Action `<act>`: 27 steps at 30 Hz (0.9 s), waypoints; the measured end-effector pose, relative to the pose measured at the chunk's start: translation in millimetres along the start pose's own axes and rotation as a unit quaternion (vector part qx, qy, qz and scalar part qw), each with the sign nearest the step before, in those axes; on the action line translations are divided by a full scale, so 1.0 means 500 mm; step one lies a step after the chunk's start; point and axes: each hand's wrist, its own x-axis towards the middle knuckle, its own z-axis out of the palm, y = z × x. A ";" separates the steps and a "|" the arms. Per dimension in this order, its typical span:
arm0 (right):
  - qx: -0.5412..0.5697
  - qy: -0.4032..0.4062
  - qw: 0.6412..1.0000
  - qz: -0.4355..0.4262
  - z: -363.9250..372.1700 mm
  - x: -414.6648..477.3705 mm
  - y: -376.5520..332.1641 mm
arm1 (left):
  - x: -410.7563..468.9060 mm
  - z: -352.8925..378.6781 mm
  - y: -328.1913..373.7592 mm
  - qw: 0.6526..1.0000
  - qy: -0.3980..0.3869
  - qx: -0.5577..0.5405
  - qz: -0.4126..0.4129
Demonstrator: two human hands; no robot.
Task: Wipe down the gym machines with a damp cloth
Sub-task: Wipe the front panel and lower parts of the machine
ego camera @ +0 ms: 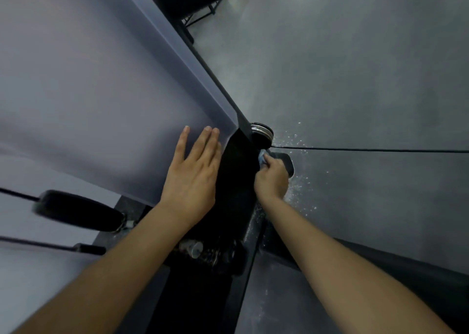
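Cloth (262,156) gripped by rt hand (272,179) (lt hand (194,174) flat).

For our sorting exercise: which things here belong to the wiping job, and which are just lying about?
Job: blue cloth, gripped by the right hand; black machine frame; left hand flat on the grey panel.
Lying about: black padded handle; thin cable on the floor; white specks.
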 end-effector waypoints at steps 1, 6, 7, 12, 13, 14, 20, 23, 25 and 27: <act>0.014 0.010 0.999 -0.029 0.007 -0.015 -0.022 | -0.005 -0.003 -0.002 1.000 0.009 -0.007 -0.003; 0.096 0.066 0.974 -0.197 0.023 -0.053 -0.090 | 0.014 -0.007 0.003 0.998 0.045 -0.028 -0.033; 0.099 0.061 0.969 -0.216 0.020 -0.050 -0.088 | 0.014 -0.003 0.005 0.998 0.049 -0.027 -0.031; 0.042 0.013 0.984 -0.174 -0.002 -0.006 0.008 | -0.009 0.011 0.006 0.998 0.056 -0.027 -0.015; 0.023 -0.005 0.991 -0.131 -0.011 0.006 0.033 | -0.011 0.011 0.007 0.998 0.058 -0.028 -0.014; 0.004 -0.022 0.995 -0.099 -0.019 0.014 0.053 | -0.013 0.010 0.007 0.998 0.058 -0.027 -0.013; 0.036 0.011 0.987 -0.153 -0.014 -0.005 -0.006 | -0.029 0.022 0.010 0.997 0.069 -0.014 -0.011; 0.081 0.051 0.960 -0.262 0.000 -0.029 -0.079 | -0.027 0.024 0.012 0.997 0.076 -0.022 -0.016; 0.090 0.054 0.945 -0.310 0.008 -0.038 -0.110 | -0.026 0.027 0.014 0.996 0.080 -0.025 -0.017; 0.087 0.057 0.936 -0.337 0.013 -0.036 -0.108 | -0.028 0.028 0.014 0.996 0.083 -0.028 -0.019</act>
